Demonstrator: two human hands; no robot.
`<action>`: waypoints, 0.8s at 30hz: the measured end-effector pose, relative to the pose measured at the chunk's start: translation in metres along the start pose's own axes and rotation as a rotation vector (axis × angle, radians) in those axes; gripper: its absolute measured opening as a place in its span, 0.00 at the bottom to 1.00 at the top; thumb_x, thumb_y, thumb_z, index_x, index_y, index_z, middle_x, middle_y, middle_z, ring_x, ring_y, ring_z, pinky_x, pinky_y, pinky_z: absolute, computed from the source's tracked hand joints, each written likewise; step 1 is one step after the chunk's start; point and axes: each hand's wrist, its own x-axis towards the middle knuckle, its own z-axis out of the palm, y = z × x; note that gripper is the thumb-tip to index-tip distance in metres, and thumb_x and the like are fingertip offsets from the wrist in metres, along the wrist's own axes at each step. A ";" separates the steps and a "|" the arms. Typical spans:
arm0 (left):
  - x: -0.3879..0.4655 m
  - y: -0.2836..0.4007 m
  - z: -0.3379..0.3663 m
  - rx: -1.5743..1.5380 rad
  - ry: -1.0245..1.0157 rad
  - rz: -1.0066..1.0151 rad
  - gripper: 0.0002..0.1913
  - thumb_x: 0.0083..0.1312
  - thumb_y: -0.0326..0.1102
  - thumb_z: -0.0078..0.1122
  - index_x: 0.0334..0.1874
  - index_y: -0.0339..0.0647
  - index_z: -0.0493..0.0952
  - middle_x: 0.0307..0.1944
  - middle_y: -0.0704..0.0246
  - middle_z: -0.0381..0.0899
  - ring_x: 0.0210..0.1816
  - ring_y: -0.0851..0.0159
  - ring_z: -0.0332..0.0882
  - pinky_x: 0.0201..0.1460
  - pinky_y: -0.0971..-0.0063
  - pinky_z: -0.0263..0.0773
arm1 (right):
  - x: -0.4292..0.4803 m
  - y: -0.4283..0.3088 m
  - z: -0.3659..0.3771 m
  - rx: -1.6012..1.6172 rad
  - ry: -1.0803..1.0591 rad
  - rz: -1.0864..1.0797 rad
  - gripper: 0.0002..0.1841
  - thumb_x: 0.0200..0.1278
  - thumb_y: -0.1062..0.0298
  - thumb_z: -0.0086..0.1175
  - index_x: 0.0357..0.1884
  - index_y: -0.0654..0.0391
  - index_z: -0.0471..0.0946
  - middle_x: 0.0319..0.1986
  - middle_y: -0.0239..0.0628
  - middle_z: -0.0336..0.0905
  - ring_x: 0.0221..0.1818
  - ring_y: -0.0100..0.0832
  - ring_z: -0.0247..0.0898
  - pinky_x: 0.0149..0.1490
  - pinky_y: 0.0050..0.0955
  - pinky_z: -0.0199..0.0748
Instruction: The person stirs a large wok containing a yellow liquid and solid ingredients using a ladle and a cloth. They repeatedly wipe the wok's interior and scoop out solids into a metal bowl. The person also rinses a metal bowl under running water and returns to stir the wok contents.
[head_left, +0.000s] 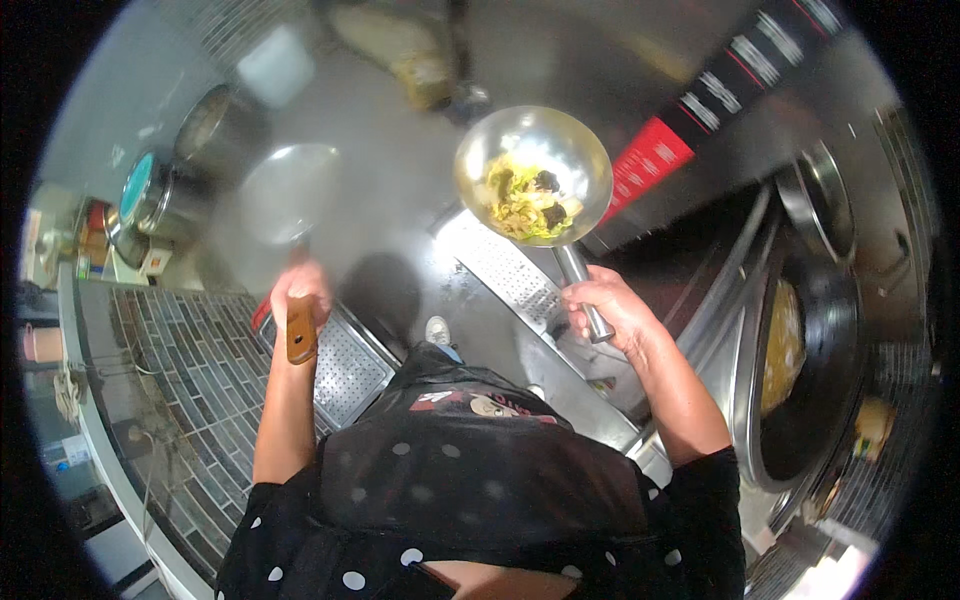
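My right hand (609, 301) is closed around the tubular metal handle of a large round steel ladle (577, 135). Chopped leafy vegetable (529, 202), pale green and yellow with dark pieces that look like black fungus, lies in its bowl. On the other side, my left hand (301, 291) grips a wooden handle (301, 330) with a hole near its end. Beyond that hand a round metal pan or scoop (289, 195) is blurred by motion, so its exact kind and contents cannot be made out. The two utensils are held apart.
A perforated metal tray (352, 371) lies below my left hand, and a perforated metal strip (517, 281) runs below the ladle. At the right stands a large dark wok (817, 375) with yellowish contents. Metal pots (169, 195) stand at the left. Someone's shoe (437, 330) shows below.
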 end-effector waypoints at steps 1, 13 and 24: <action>0.005 0.015 0.004 -0.019 -0.002 -0.029 0.05 0.62 0.23 0.45 0.29 0.38 0.60 0.19 0.74 0.61 0.17 0.75 0.62 0.23 0.82 0.66 | 0.016 -0.006 0.011 0.054 0.000 0.013 0.07 0.53 0.74 0.54 0.33 0.59 0.68 0.19 0.33 0.69 0.15 0.23 0.66 0.17 0.24 0.66; 0.100 0.195 0.048 -0.094 -0.068 0.019 0.08 0.61 0.23 0.48 0.28 0.40 0.60 0.19 0.73 0.61 0.19 0.74 0.63 0.24 0.80 0.64 | 0.242 -0.079 0.147 0.102 -0.127 0.144 0.07 0.57 0.74 0.53 0.34 0.60 0.67 0.22 0.35 0.69 0.18 0.25 0.65 0.20 0.25 0.67; 0.189 0.310 0.074 -0.126 0.137 0.232 0.06 0.62 0.26 0.46 0.26 0.39 0.63 0.18 0.74 0.61 0.17 0.75 0.61 0.21 0.81 0.63 | 0.580 -0.167 0.197 0.268 -0.108 0.183 0.05 0.58 0.75 0.53 0.29 0.59 0.68 0.19 0.35 0.69 0.16 0.28 0.65 0.20 0.29 0.66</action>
